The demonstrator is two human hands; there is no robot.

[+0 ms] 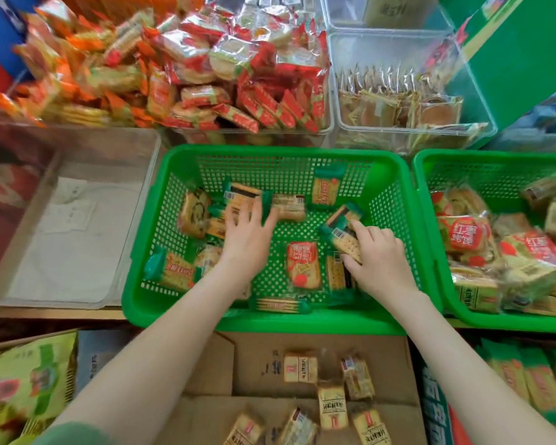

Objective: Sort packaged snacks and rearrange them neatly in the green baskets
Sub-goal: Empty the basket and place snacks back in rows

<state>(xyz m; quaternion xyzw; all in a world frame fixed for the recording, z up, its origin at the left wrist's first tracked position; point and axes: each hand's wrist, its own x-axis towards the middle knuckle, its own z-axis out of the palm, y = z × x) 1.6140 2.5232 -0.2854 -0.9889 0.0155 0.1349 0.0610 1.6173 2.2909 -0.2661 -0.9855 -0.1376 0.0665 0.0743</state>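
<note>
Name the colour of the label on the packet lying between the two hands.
The packet has a red label with white writing; the head view shows it.

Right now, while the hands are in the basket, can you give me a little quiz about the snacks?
1. True or false: the right hand grips a cracker pack.
2. Which basket is fuller? A) middle basket B) right basket
3. How many hands reach into the middle basket?

Key: 1 true; 2 B; 3 two.
</note>
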